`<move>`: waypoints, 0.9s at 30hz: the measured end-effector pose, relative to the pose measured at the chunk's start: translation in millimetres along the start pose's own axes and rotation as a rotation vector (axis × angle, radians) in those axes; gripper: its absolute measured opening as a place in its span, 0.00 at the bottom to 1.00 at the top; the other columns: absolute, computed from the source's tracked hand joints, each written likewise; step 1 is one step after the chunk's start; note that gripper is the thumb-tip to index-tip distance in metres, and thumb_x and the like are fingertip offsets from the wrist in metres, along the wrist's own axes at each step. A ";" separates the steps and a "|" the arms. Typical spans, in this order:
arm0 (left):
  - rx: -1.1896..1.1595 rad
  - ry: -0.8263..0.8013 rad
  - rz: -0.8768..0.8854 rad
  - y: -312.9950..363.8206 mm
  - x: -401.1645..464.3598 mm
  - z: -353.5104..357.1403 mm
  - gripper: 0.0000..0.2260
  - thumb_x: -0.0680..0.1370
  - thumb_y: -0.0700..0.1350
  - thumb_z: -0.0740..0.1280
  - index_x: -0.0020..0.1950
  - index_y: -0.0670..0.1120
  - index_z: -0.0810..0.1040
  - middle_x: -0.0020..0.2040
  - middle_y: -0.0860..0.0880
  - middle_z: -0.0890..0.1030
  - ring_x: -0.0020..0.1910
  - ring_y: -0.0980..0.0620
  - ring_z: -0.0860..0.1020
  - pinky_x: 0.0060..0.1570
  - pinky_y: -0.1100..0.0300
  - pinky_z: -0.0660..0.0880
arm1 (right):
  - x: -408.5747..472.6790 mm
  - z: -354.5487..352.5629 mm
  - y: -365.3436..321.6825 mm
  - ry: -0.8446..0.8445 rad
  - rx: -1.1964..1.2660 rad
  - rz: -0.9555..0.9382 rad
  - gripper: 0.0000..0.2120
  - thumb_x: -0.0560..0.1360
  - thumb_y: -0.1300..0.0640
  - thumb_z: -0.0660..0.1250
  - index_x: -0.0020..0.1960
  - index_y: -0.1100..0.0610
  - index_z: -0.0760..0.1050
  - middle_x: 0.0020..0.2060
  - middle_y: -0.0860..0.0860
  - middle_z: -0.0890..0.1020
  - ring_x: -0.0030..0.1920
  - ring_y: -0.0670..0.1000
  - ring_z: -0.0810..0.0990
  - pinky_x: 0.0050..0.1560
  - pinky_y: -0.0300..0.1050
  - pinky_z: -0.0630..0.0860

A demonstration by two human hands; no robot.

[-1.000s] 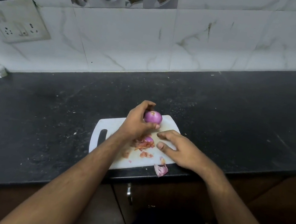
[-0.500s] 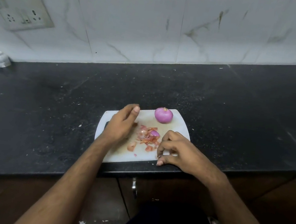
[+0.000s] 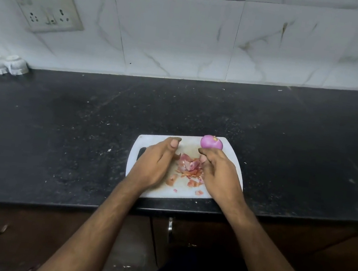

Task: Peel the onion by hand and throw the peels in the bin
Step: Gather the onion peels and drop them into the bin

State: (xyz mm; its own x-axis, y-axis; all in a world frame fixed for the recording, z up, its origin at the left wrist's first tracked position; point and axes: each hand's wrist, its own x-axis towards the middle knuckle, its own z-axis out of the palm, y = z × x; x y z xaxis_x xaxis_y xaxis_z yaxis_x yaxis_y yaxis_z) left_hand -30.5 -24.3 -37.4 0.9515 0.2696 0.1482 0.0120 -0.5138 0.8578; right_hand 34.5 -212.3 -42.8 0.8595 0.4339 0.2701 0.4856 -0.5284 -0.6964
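Peeled onion (image 3: 211, 142) found standing free at the far right corner of the white cutting board (image 3: 230, 157), bare and purple, no longer held; a second ago gripped in the left hand above the board, half a second ago already set down there. Loose peels (image 3: 188, 166) heaped at the middle of the board, with smaller scraps toward its near edge. Since half a second ago, both hands drawn in to flank the heap. Left hand (image 3: 153, 163) lying on the left half of the board, fingers straight and together, edge-on beside the peels, gripping nothing visible. Right hand (image 3: 220, 174) on the right half, fingers curled inward against the heap, fingertips just short of the onion; whether any peel is actually pinched cannot be told, the fingers hiding the contact. Board itself seated at the near edge of the dark counter (image 3: 78, 143). Judged: peeling complete, gathering of peels in hand, disposal outstanding. No bin in view. Likely need next: scooping the heap between both hands without scattering the near-edge scraps. Risk noted of the onion being knocked off the far corner during the sweep. Wall socket plate (image 3: 45, 5) on the tiles behind, of no bearing.
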 end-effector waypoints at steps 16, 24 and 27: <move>-0.698 0.348 -0.191 -7.0 -5.9 3.7 0.55 0.57 0.89 0.53 0.71 0.53 0.75 0.69 0.45 0.80 0.66 0.52 0.82 0.69 0.55 0.77 | 8.7 52.1 -59.1 -0.024 0.376 0.076 0.19 0.87 0.47 0.52 0.63 0.54 0.78 0.55 0.46 0.82 0.52 0.40 0.80 0.50 0.32 0.77; -0.620 0.314 -0.206 -4.9 -4.7 6.0 0.49 0.65 0.87 0.47 0.71 0.53 0.74 0.64 0.43 0.83 0.62 0.51 0.85 0.67 0.53 0.78 | 5.7 59.4 -62.8 0.292 0.480 0.295 0.23 0.87 0.46 0.49 0.58 0.55 0.80 0.54 0.45 0.84 0.56 0.44 0.81 0.58 0.42 0.75; -0.596 0.330 -0.220 -4.0 -7.9 5.2 0.38 0.75 0.76 0.43 0.71 0.55 0.73 0.61 0.45 0.85 0.58 0.51 0.86 0.66 0.47 0.80 | 13.5 81.0 -80.9 0.335 0.476 0.257 0.23 0.87 0.46 0.48 0.56 0.54 0.80 0.49 0.44 0.84 0.51 0.43 0.82 0.53 0.42 0.77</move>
State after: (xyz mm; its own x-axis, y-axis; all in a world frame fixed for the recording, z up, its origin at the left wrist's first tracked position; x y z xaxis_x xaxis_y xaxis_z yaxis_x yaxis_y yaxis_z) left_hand -36.5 -28.6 -44.5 0.8026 0.5965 0.0011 -0.0668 0.0881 0.9939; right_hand -6.1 -104.6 -36.7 0.9799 0.0440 0.1943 0.1990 -0.1697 -0.9652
